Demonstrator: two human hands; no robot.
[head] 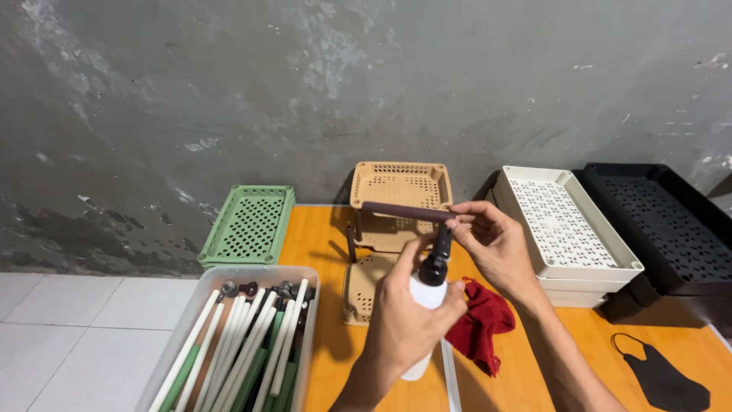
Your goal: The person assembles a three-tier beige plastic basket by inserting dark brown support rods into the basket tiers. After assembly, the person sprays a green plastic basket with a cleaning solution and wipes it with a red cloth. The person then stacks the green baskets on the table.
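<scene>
Setting: grey scuffed wall, orange table (320, 229).
Left hand (408, 317): clamped around white spray bottle (424, 299), near the table's front edge.
Right hand (492, 240): pinches brown rod (404, 211) above tan basket shelf (400, 185).
Tip: likely best keeping the nozzle aimed at the rod, bottle steady.
Nearby: red cloth (480, 324).

Rods (244, 336) in bin (305, 276), left of rack (396, 187)

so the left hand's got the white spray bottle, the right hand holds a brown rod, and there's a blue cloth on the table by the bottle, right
Not quite: the cloth is red, not blue, as the head view shows. The rest stands: the left hand grips the white spray bottle, the right hand holds the brown rod, and the cloth lies on the orange table beside the bottle.
</scene>
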